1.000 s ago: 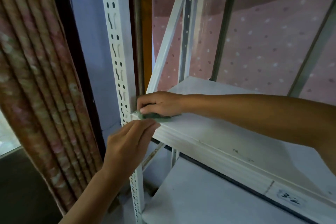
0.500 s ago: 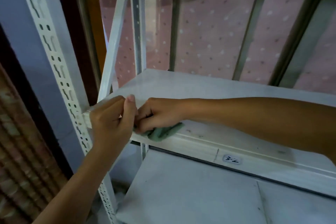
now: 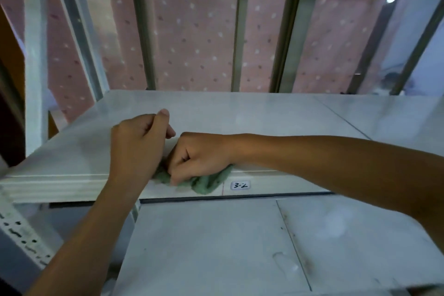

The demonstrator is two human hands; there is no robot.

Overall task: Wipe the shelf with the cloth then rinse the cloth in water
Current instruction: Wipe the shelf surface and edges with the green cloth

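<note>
A white metal shelf (image 3: 240,113) runs across the middle of the head view. A green cloth (image 3: 206,181) is bunched against its front lip, just left of a small label reading "3-2" (image 3: 239,185). My right hand (image 3: 199,154) is closed on the cloth and presses it onto the lip. My left hand (image 3: 137,146) hovers right beside it on the left, fingers curled with the thumb raised; its fingertips and the cloth's left end are hidden behind it, so I cannot tell whether it touches the cloth.
A lower white shelf (image 3: 216,247) lies below, marked with dirt spots. A perforated white upright (image 3: 21,230) stands at the lower left, another post (image 3: 36,55) at the upper left. Grey bars (image 3: 236,31) and a pink dotted curtain (image 3: 192,38) close the back.
Both hands and the cloth have travelled right along the shelf's front lip, away from the corner upright toward the "3-2" label. My view has swung right with them.
</note>
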